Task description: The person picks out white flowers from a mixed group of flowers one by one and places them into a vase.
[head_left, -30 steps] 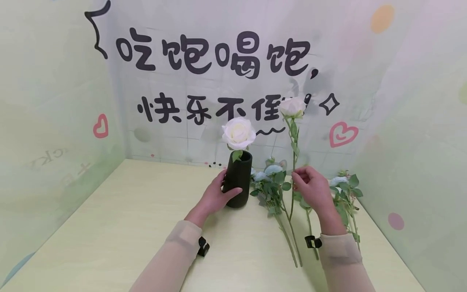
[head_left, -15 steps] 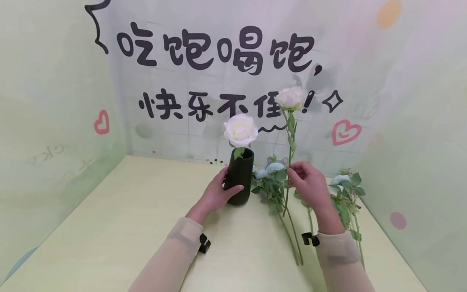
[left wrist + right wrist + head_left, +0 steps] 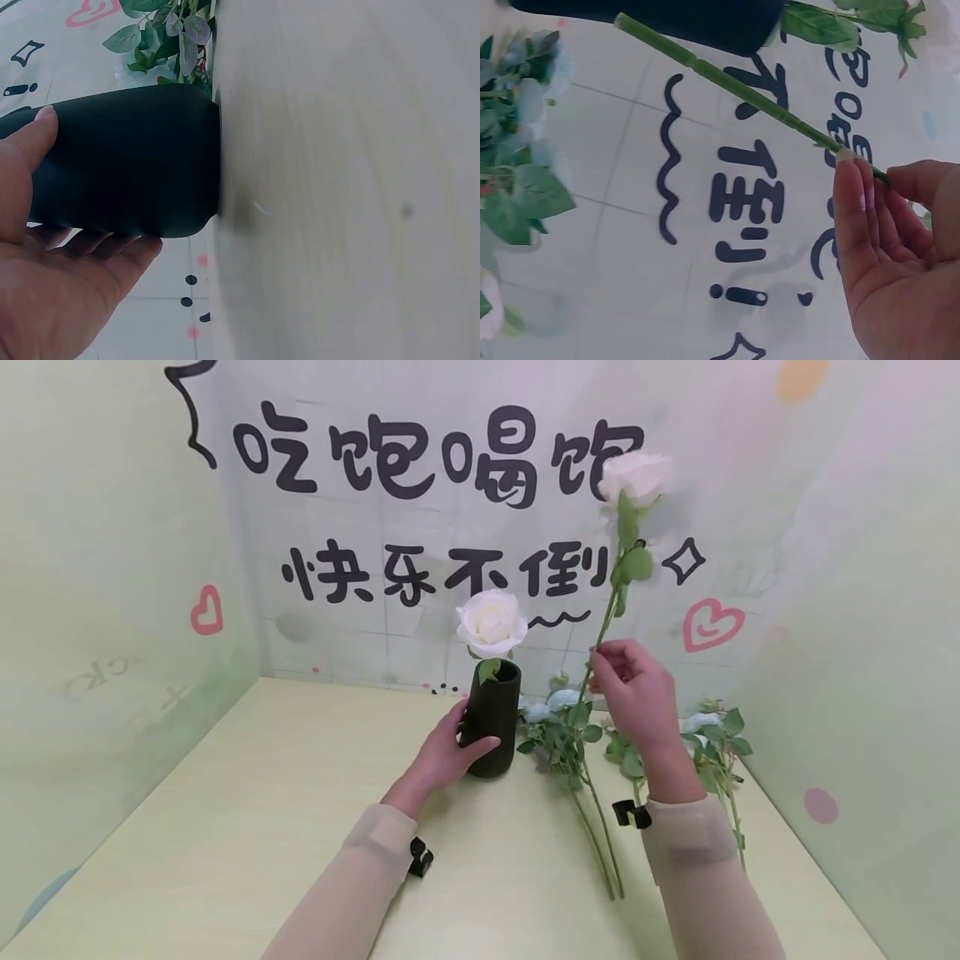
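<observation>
Left hand (image 3: 442, 758) wraps the vase (image 3: 491, 718); right hand (image 3: 633, 693) pinches a rose stem (image 3: 603, 627) (lifted, rightward). The swinging stem could likely knock the vase's seated rose (image 3: 491, 623) askew.

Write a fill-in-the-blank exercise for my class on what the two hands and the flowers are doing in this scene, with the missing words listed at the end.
1. The left hand grips the black ____, which stands on the table.
2. The right hand pinches the stem of a ____ rose held up in the air.
3. The number of roses already standing in the black container is ____.
4. The leafy stems with pale blue flowers lie on the ____.

Missing words: vase; white; one; table
</observation>
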Demonstrator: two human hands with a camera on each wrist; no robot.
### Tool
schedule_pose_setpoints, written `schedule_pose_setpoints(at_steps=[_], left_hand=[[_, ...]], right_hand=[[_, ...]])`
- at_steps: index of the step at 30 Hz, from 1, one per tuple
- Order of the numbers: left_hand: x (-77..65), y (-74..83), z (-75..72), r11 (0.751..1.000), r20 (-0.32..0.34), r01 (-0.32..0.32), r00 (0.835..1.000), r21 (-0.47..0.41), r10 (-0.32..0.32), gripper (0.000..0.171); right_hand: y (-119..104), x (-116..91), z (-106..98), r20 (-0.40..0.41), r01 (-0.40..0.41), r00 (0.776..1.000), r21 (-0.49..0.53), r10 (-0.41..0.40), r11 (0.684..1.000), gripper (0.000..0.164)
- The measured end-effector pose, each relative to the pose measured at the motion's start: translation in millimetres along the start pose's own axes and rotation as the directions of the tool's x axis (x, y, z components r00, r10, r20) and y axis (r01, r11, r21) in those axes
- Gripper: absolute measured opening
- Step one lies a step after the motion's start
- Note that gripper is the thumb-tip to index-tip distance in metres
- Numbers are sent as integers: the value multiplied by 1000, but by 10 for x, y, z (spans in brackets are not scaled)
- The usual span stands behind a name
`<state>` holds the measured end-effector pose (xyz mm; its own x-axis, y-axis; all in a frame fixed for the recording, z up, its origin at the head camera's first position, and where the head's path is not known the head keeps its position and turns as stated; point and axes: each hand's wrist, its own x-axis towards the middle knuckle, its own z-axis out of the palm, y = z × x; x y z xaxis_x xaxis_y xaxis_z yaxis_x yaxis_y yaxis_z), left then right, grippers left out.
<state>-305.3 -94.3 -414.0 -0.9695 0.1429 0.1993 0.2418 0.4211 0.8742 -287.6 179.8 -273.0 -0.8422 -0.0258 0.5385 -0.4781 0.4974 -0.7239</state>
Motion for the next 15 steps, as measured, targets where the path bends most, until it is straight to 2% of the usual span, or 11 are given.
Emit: schedule_pose_setpoints(at_steps=[7, 11, 15], left_hand=[[6, 14, 4, 1000, -6, -1, 1000, -6, 1, 84], [9, 18, 4, 1000, -2, -6, 1000, -2, 6, 85], [8, 6, 9, 1000, -4, -7, 1000, -5, 7, 84]], right_hand=[[-213, 171, 46, -142, 106, 986, 116, -89, 988, 23], [-311, 245, 104, -226, 196, 962, 183, -153, 963, 19], [-402, 302, 167, -264, 261, 944, 234, -197, 936, 18]])
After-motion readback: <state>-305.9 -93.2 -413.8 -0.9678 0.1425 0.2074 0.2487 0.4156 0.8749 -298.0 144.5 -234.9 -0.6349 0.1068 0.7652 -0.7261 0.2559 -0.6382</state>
